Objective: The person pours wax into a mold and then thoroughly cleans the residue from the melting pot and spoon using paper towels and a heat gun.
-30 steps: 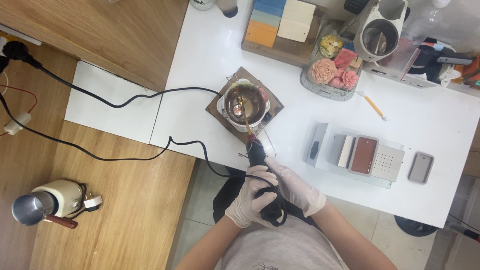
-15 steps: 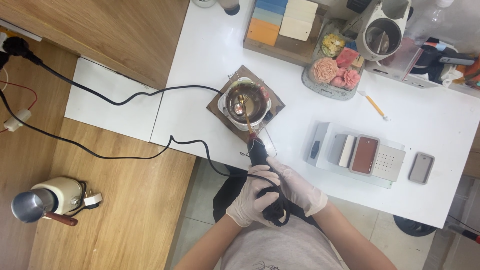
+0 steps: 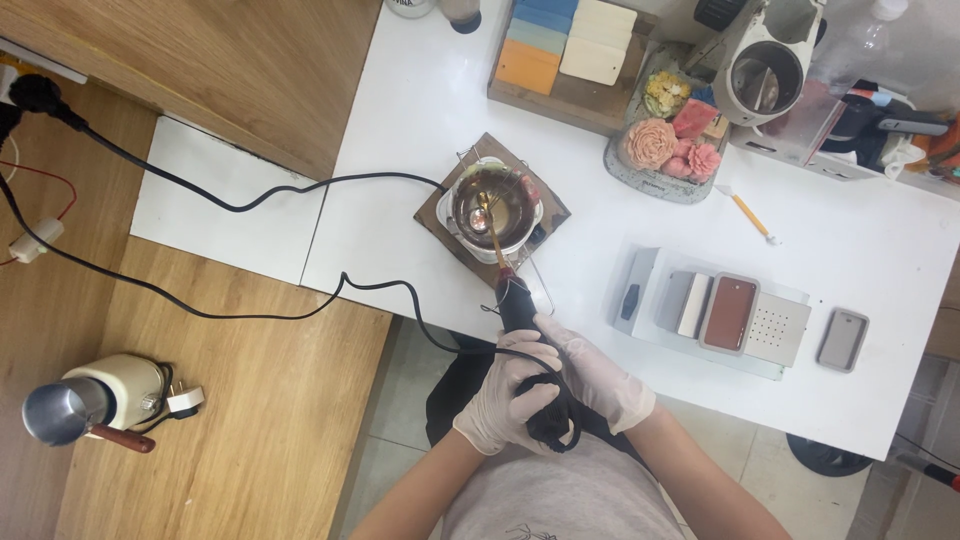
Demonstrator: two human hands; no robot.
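Note:
Both my hands wear white gloves and grip a black corded hand tool (image 3: 522, 318) over the near edge of the white table (image 3: 860, 240). My left hand (image 3: 500, 400) wraps the tool's lower handle and cable end. My right hand (image 3: 595, 375) holds the handle from the right side. The tool's thin metal tip (image 3: 482, 215) reaches into a small pot of brown liquid (image 3: 495, 205) that rests on a square brown base (image 3: 440, 222). The tool's black cable (image 3: 260, 200) runs left across the table.
A tray of pink and yellow flower shapes (image 3: 665, 150) and a white kettle (image 3: 765, 65) stand behind the pot. Coloured blocks (image 3: 565, 40) lie at the back. A grey scale with a brown mould (image 3: 730, 312) and a phone (image 3: 843, 338) sit right. A small grinder (image 3: 95, 405) stands on the wooden surface left.

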